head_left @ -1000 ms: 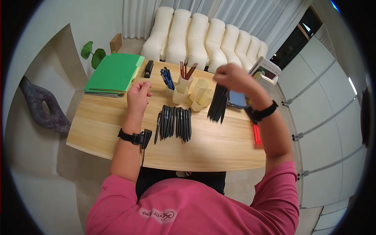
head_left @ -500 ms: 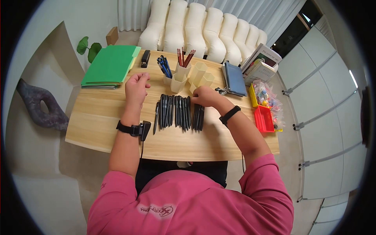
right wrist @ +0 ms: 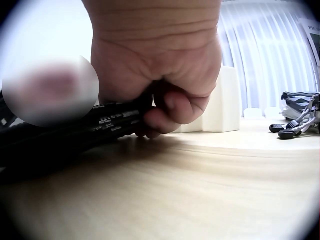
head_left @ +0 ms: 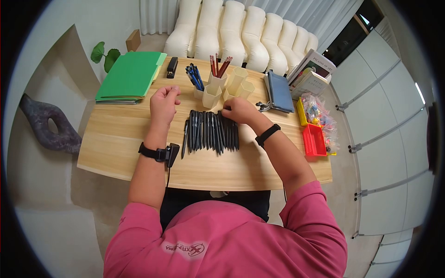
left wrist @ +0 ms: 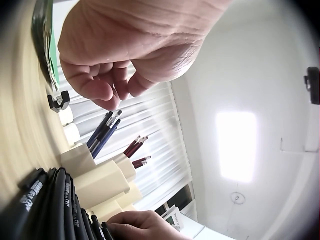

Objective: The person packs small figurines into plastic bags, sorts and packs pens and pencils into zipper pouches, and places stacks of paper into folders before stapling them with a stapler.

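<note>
Black pens [head_left: 204, 132] lie side by side in one row on the wooden table, the leftmost slightly apart. At the row's right end, the right hand [head_left: 242, 111] grips the top ends of several pens; the right wrist view shows its curled fingers [right wrist: 175, 110] against the dark pens [right wrist: 117, 122]. The left hand [head_left: 163, 107] is raised above and left of the row, holding nothing. Its fingers are loosely curled in the left wrist view, where the hand [left wrist: 130, 45] is above the pens [left wrist: 65, 210]. Exact finger contact under the right palm is hidden.
Cream cups [head_left: 212, 97] stand behind the pens, some holding blue pens [head_left: 195, 78] and dark red pencils [head_left: 220, 67]. Green folders [head_left: 130, 76] and a stapler [head_left: 172, 67] are back left. A blue notebook [head_left: 279, 92], books [head_left: 310, 74] and a red basket [head_left: 314, 140] are right.
The right hand has brought a bundle of black pens down to the table and moved it left against the row, closing the gap. The left hand has stayed nearly still.
</note>
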Demonstrator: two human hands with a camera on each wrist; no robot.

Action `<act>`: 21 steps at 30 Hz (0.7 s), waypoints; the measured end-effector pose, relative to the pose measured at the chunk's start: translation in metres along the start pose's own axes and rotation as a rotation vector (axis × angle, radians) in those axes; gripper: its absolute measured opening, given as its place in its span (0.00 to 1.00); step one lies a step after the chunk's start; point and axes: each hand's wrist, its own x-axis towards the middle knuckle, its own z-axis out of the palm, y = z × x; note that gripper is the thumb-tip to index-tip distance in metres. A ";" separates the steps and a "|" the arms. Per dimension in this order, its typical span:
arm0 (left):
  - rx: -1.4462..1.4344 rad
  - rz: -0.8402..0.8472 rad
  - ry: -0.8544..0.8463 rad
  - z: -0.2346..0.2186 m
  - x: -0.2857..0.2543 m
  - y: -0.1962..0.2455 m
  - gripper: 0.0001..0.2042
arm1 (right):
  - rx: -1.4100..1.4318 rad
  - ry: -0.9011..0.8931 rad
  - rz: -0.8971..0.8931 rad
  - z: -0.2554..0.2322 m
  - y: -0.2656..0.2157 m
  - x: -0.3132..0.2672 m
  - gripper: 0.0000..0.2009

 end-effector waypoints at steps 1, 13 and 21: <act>0.003 -0.002 0.001 0.000 0.000 0.000 0.10 | -0.046 0.011 -0.040 0.002 0.002 0.001 0.16; 0.005 0.012 0.010 0.000 0.001 -0.004 0.10 | 0.009 0.308 -0.048 -0.004 0.000 -0.036 0.16; 0.015 0.010 0.002 0.002 -0.001 -0.002 0.11 | -0.016 0.184 0.300 -0.005 0.005 -0.072 0.25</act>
